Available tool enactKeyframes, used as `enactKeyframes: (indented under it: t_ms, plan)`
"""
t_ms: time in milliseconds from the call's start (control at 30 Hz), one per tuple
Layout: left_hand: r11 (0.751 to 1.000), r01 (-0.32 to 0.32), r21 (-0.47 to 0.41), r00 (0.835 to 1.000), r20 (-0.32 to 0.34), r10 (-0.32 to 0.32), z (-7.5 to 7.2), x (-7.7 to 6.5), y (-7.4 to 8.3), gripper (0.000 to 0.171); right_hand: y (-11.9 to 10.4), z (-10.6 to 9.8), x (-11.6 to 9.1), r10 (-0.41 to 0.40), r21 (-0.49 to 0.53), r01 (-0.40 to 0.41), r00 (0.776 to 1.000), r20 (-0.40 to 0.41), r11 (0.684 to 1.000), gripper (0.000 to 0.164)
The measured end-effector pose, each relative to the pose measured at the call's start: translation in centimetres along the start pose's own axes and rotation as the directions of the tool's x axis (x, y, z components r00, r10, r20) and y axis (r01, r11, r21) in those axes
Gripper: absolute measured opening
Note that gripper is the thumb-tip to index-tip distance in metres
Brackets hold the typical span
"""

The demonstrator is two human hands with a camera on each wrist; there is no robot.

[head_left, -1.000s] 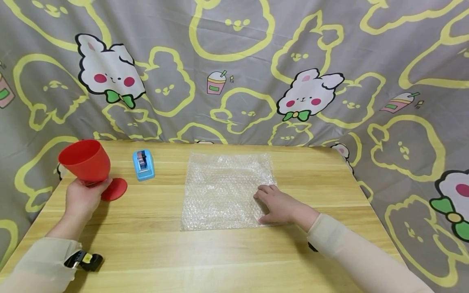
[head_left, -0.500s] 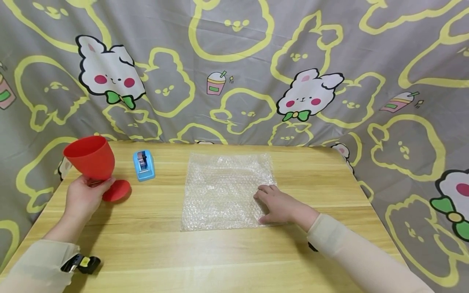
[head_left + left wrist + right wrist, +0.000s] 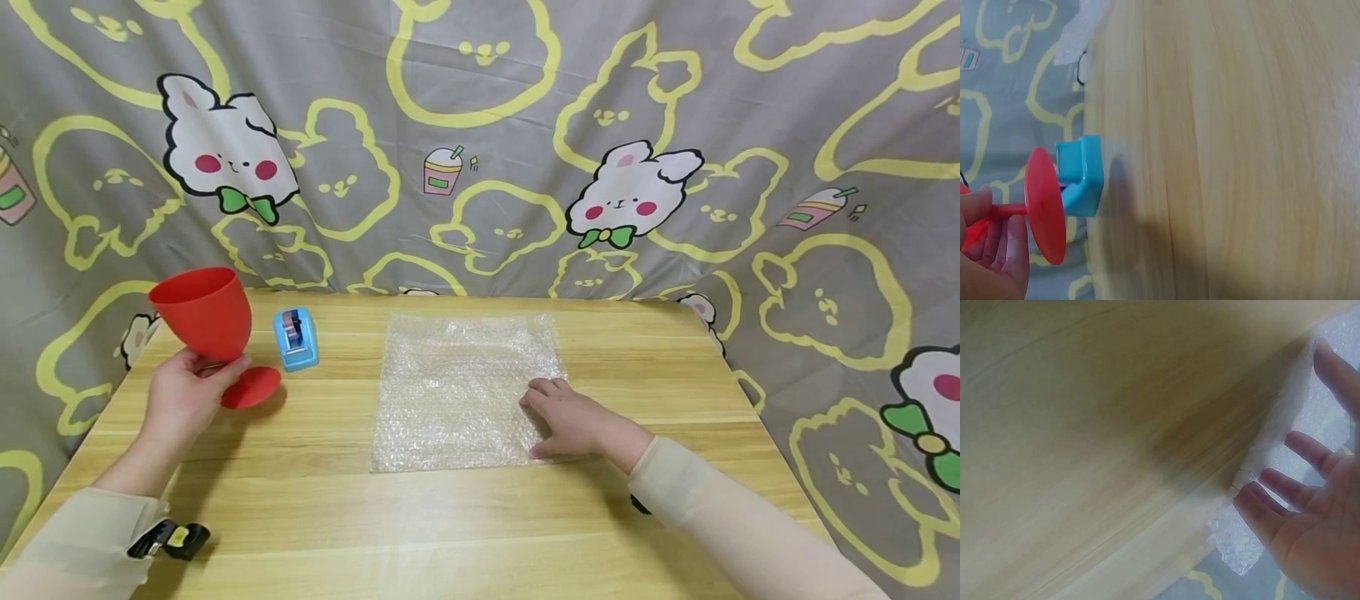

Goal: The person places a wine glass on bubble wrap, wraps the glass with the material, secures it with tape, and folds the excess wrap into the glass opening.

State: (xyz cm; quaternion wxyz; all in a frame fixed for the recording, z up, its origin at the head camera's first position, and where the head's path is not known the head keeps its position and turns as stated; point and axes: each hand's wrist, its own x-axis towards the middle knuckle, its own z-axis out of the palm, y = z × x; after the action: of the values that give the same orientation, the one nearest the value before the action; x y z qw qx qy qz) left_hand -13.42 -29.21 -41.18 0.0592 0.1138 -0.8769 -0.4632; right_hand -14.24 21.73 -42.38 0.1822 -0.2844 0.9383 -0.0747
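Observation:
A red goblet [image 3: 206, 314] is on the left in the head view, leaning a little with its bowl up and left. My left hand [image 3: 183, 392] grips it by the stem; in the left wrist view, thumb and fingers close round the red stem [image 3: 1009, 210]. Its round foot [image 3: 1045, 206] appears raised off the table. A flat sheet of bubble wrap [image 3: 457, 392] lies mid-table. Across its right edge rests my right hand [image 3: 570, 421], fingers spread. The right wrist view shows those fingertips [image 3: 1300, 447] touching the bubble wrap [image 3: 1235, 540].
A blue tape dispenser [image 3: 296, 340] stands close to the goblet's right, near the back of the wooden table [image 3: 465, 533]. A grey cartoon-print curtain [image 3: 510, 150] hangs behind and along both sides of the table.
My left hand has carried the goblet a short way right and up in the head view, bringing it closer to the tape dispenser. The right hand and bubble wrap have stayed still.

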Motion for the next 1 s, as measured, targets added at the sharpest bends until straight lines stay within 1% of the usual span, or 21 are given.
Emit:
enactKeyframes:
  t_ms: [100, 200, 400, 700, 800, 1000]
  plan:
    - [0.998, -0.036, -0.041, 0.999, 0.003, 0.037, 0.1, -0.1, 0.4, 0.056, 0.0, 0.0, 0.1, 0.0, -0.003, 0.0, 1.0, 0.001, 1.0, 0.071]
    - [0.997, -0.055, -0.05, 0.998, 0.011, 0.056, 0.3, -0.3, 0.8, 0.055, 0.0, 0.0, 0.1, 0.001, -0.002, -0.001, 1.0, 0.005, 1.0, 0.071]
    - [0.996, -0.073, -0.053, 0.996, 0.042, 0.075, 0.8, -0.5, 1.6, 0.053, 0.1, 0.0, 0.1, -0.001, -0.005, 0.001, 1.0, 0.008, 1.0, 0.071]
    - [0.992, -0.1, -0.074, 0.991, 0.086, 0.106, 1.7, -1.0, 2.2, 0.051, 0.1, 0.0, 0.2, 0.001, -0.007, -0.001, 1.0, 0.011, 1.0, 0.071]
    - [0.992, -0.1, -0.075, 0.989, 0.106, 0.107, 2.1, -1.1, 2.5, 0.05, 0.1, 0.1, 0.2, 0.001, -0.009, -0.001, 1.0, 0.011, 1.0, 0.071]
    - [0.989, -0.128, -0.075, 0.982, 0.133, 0.137, 3.0, -1.4, 3.2, 0.044, 0.1, 0.1, 0.2, 0.0, -0.011, 0.0, 1.0, 0.007, 1.0, 0.071]
